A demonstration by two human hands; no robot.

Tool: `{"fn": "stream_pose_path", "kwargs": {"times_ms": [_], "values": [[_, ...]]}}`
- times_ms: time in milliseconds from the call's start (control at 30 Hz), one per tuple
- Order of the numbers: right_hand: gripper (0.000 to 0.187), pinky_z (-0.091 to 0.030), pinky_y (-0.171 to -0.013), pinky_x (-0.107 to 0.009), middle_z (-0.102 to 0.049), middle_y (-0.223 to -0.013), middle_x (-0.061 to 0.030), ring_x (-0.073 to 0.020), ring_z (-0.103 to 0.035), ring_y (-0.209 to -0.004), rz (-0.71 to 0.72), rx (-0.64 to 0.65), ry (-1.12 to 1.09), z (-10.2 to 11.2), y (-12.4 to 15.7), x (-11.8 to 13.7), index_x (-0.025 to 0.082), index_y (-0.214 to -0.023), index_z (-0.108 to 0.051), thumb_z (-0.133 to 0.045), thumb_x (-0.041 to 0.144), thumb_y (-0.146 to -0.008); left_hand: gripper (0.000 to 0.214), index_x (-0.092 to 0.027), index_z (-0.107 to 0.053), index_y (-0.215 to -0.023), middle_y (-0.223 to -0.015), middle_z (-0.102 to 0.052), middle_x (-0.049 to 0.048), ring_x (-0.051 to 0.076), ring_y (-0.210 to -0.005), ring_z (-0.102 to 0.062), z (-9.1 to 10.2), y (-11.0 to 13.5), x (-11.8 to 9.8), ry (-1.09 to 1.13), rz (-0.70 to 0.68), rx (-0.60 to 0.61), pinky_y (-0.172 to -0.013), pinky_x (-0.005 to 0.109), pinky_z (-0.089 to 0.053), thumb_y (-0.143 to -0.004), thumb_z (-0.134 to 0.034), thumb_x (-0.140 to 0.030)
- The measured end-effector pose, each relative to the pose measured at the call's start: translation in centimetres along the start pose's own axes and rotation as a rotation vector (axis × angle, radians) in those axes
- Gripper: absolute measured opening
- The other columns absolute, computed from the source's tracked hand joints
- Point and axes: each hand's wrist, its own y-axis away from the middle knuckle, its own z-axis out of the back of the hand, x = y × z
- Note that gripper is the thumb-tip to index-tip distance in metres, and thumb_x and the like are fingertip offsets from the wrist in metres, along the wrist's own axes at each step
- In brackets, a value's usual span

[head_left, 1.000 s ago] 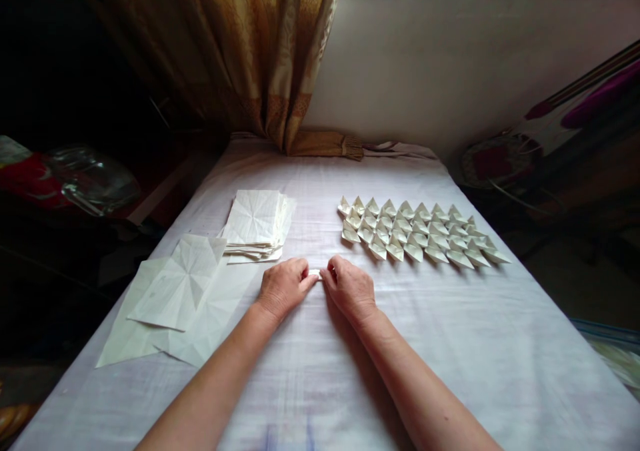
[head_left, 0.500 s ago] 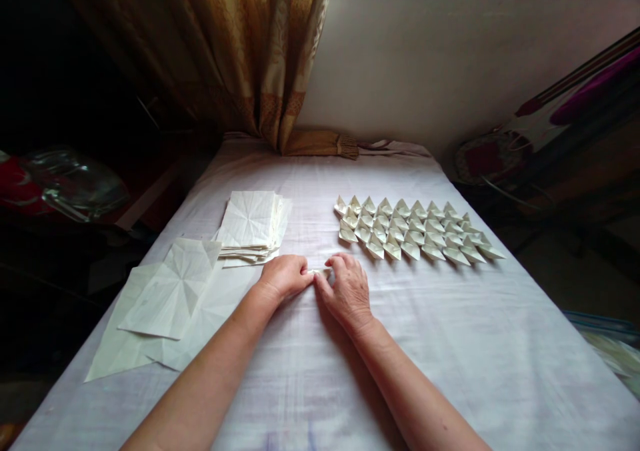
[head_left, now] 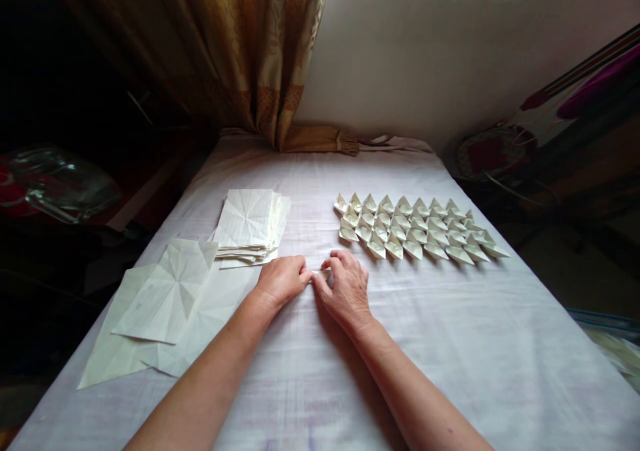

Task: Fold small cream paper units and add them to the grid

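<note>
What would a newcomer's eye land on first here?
Probably the rows of pointed folded pieces on the right of the pale cloth. Next, the left grip and right grip, close together at a small pale paper near the centre. Behind, left of centre, hangs the golden curtain.

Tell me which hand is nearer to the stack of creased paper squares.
Left. The left hand is just off the near right corner of the stack of creased paper squares; the right hand is farther to the right, beyond the left.
</note>
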Motion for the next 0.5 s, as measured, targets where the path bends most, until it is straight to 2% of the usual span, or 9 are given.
{"fn": "stream_pose_path", "kwargs": {"times_ms": [167,500], "values": [[0.015,-0.025,-0.105,-0.045,-0.053,-0.135,-0.012,-0.03,-0.035,-0.134,-0.02,0.052,0.035,-0.11,-0.07,0.23,0.021,-0.096,-0.064,-0.064,0.029,-0.083,0.023,-0.023,-0.064,-0.086,-0.089,-0.073,0.0054,0.023,-0.086,-0.067,0.25,0.51,-0.11,0.01,-0.014,-0.002,-0.071,0.03,-0.044,-0.089,-0.05,-0.042],[0.011,-0.026,-0.107,-0.046,-0.053,-0.136,-0.01,-0.0289,-0.035,-0.136,-0.036,0.082,0.038,0.34,-0.12,-0.74,0.022,-0.094,-0.064,-0.06,0.027,-0.085,0.022,-0.024,-0.064,-0.088,-0.087,-0.073,0.0039,0.022,-0.087,-0.067,0.62,0.5,-0.1,0.009,-0.013,0.031,-0.07,0.027,-0.044,-0.088,-0.054,-0.043]]}}
